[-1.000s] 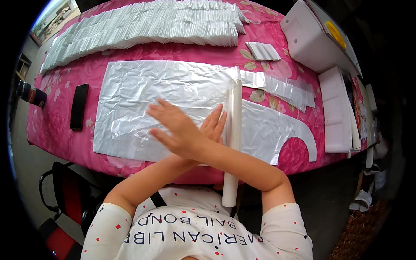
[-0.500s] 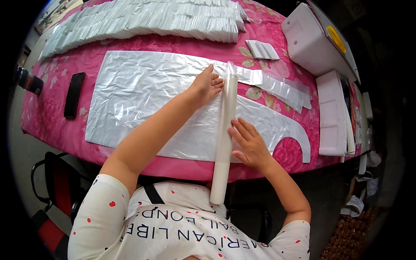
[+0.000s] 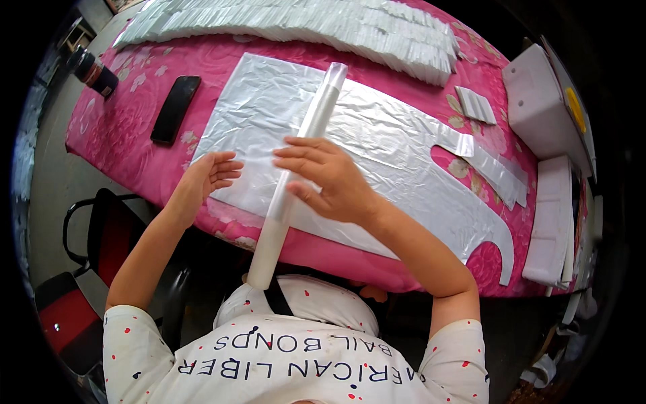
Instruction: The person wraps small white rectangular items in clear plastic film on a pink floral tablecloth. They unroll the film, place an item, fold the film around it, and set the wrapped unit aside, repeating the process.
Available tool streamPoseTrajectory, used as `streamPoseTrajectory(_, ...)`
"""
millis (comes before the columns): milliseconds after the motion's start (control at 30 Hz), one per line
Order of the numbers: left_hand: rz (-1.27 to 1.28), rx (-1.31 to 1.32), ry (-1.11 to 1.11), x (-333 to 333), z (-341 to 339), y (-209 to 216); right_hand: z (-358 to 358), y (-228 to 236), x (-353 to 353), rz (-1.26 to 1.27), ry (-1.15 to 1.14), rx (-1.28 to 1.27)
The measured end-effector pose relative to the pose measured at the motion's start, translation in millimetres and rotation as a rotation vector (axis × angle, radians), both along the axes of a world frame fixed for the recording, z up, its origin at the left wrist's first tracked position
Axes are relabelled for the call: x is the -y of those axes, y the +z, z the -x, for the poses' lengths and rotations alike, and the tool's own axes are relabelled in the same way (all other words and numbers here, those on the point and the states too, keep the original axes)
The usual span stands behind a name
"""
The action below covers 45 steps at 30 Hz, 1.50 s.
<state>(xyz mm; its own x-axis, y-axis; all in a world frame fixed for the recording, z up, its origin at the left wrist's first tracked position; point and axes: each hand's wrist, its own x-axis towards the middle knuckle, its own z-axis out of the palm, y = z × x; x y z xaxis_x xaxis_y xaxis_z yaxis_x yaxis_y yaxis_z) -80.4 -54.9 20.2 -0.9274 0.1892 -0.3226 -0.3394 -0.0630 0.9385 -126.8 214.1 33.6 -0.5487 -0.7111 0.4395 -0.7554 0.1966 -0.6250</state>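
While the tube [image 3: 319,116] lies slantwise across the silvery plastic sheet [image 3: 383,148], its near end jutting past the tabletop [image 3: 323,250] edge toward the lap, the right hand [image 3: 328,178] reaches over its middle, fingers extended and not wrapped round it. Left of the tube, the left hand [image 3: 211,176] has its fingers loosely curled, gripping nothing.

Rolling the tube over the sheet looks like the step in hand. Done well, it would call for even, flat-palmed pressure on both halves of the tube, keeping it from skewing or raising creases; the sheet already looks wrinkled on both sides of it.

The right hand hides part of the tube, and whether its palm presses down cannot be told. Glare obscures whether any film winds onto the tube. Beyond its far end, the folded white stack [image 3: 303,23] is cut off above.
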Motion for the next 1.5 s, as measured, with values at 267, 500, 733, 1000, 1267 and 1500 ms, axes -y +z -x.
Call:
streamPoseTrajectory(267,0.398,-0.139,0.094,28.1,-87.5,-13.7,47.3,-44.3,85.2,-0.324,0.009,-0.250)
streamPoseTrajectory(500,1.112,-0.243,0.051,18.0,-74.1,-2.4,37.5,-65.8,188.2,-0.074,-0.496,-0.051)
streamPoseTrajectory(733,-0.493,0.244,0.015,18.3,-83.5,3.0,27.4,-21.6,161.6,1.057,-0.123,1.349)
streamPoseTrajectory(1000,0.085,0.121,-0.175,-41.4,-59.2,21.0,14.0,18.3,83.7,1.002,-0.224,1.204)
streamPoseTrajectory(1267,-0.299,0.276,-0.424,-75.1,-56.6,31.5,-15.2,20.5,32.1,1.188,-0.126,1.248)
streamPoseTrajectory(1500,-0.001,0.041,-0.128,-104.1,-53.7,-2.4,-42.3,4.6,25.9,0.960,-0.375,1.096)
